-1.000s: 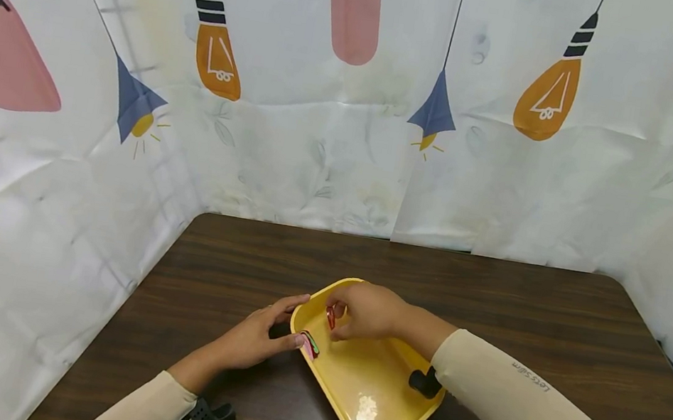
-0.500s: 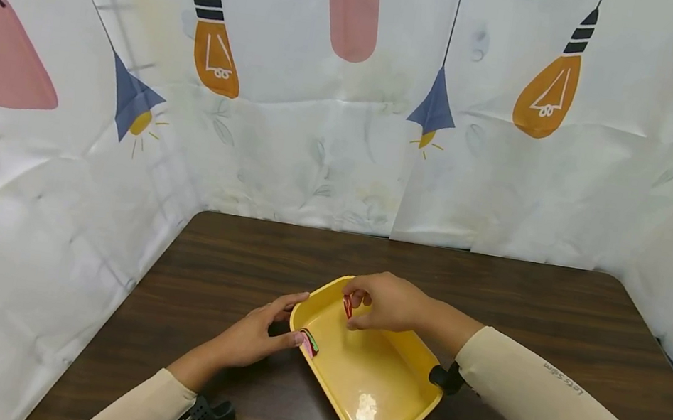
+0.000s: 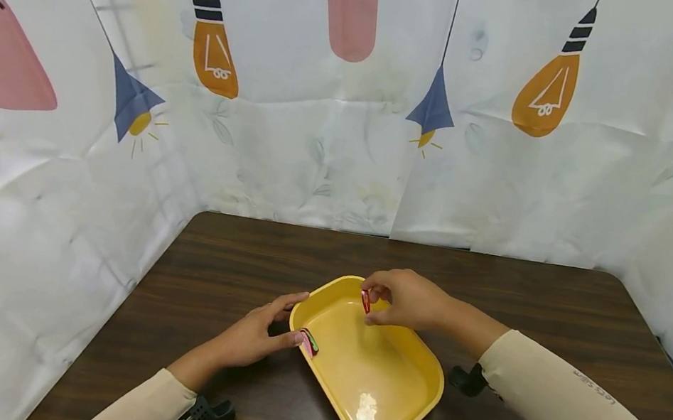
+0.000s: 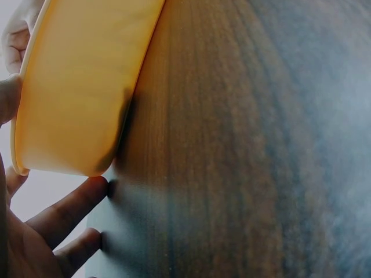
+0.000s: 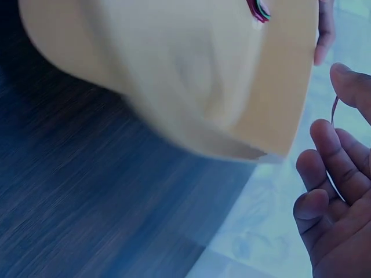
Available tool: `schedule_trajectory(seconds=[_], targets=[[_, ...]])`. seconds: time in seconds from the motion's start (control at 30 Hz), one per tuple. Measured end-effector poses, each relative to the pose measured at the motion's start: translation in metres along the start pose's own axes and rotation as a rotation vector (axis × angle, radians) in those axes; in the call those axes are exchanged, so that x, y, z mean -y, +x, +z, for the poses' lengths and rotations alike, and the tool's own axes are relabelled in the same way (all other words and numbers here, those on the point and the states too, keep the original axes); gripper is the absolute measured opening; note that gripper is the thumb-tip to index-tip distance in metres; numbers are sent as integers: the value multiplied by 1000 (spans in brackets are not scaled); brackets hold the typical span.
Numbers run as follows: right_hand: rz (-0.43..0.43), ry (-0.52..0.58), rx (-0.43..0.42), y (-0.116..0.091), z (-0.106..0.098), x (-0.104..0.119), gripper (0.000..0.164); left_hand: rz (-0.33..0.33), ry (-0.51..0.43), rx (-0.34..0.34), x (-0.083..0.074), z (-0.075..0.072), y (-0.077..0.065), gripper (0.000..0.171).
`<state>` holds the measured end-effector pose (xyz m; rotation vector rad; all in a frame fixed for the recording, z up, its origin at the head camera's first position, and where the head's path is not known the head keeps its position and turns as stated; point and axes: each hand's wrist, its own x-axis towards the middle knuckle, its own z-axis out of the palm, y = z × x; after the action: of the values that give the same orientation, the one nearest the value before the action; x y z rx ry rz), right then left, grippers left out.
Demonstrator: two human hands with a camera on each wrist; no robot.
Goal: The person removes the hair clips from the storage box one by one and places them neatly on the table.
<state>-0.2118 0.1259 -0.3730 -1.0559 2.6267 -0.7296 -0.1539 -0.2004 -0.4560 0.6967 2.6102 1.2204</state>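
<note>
A yellow tray (image 3: 371, 394) stands on the table. At its left corner my left hand (image 3: 250, 341) steadies it, the thumb over the rim and the fingers around the outside; the left wrist view shows fingertips against the outer wall (image 4: 81, 92). Beside that thumb, several pink, green and dark red hair clips (image 3: 309, 343) sit against the tray's inner wall. Over the far side of the tray, my right hand (image 3: 411, 299) pinches a red hair clip (image 3: 366, 302) between thumb and fingers. Edge-on, this clip (image 5: 334, 110) looks thin and curved in the right wrist view.
The dark wood-grain table (image 3: 528, 316) extends around the tray on all sides. Behind it and to the left hangs a white curtain (image 3: 342, 168) printed with lamps and bulbs. Black straps are on both wrists.
My right hand has moved right and away from me, lifting the red hair clip from near the tray's left end toward its far rim. The left hand and tray have stayed put.
</note>
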Motion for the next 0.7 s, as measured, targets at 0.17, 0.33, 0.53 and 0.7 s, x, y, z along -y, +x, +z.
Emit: schedule_trajectory(seconds=[0.17, 0.33, 0.53, 0.7], targets=[[13, -5, -12, -6, -3, -4, 49, -20, 4, 5, 0, -1, -1, 73], [11, 16, -23, -13, -5, -9, 47, -19, 14, 0, 1, -1, -1, 73], [19, 49, -50, -23, -7, -16, 49, -25, 24, -3, 1, -1, -2, 72], [51, 44, -72, -33, -8, -24, 50, -43, 38, -9, 0, -1, -3, 72]])
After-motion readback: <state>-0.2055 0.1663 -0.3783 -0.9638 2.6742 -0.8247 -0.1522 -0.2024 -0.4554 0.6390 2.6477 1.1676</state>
